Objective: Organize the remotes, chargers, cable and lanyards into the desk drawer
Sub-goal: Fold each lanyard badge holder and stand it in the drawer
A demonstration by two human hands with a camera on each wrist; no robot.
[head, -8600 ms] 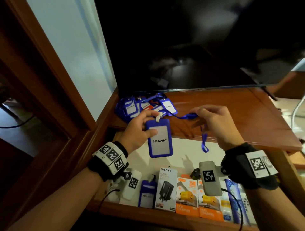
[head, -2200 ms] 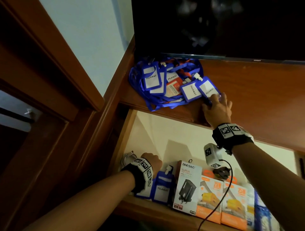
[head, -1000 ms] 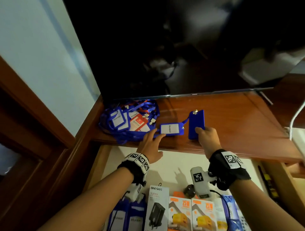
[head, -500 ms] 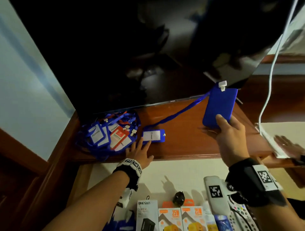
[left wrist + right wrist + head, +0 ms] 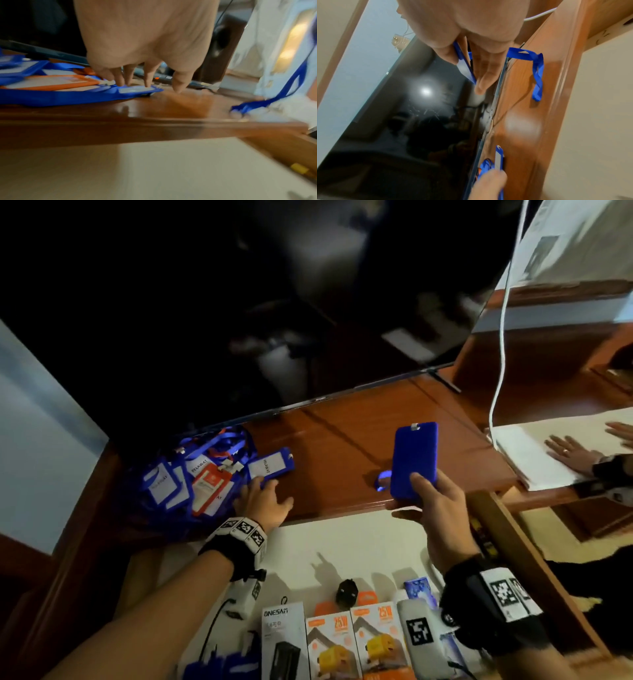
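Observation:
My right hand (image 5: 424,491) (image 5: 467,65) pinches a blue badge holder (image 5: 414,460) (image 5: 464,63) upright above the desk's front edge; its blue strap (image 5: 383,479) (image 5: 536,75) hangs down onto the wood. My left hand (image 5: 263,498) (image 5: 137,75) lies flat with straight fingers on another blue badge holder (image 5: 270,467) (image 5: 135,90) at the edge of a pile of blue and orange lanyards (image 5: 191,477) (image 5: 51,83). Below, the open drawer (image 5: 342,542) holds charger boxes (image 5: 342,642), a black plug (image 5: 346,594) and blue badge holders (image 5: 236,667) along its front.
A large dark TV screen (image 5: 239,302) stands at the back of the wooden desk (image 5: 342,446). A white cable (image 5: 501,337) hangs at the right. Another person's hands (image 5: 568,453) rest on white papers (image 5: 534,460) at the right. The drawer's right wall (image 5: 534,570) runs beside my right wrist.
My right hand has come down and back toward the desk edge with the blue badge holder, and its strap has pulled free of the pile. My left hand still presses the other holder.

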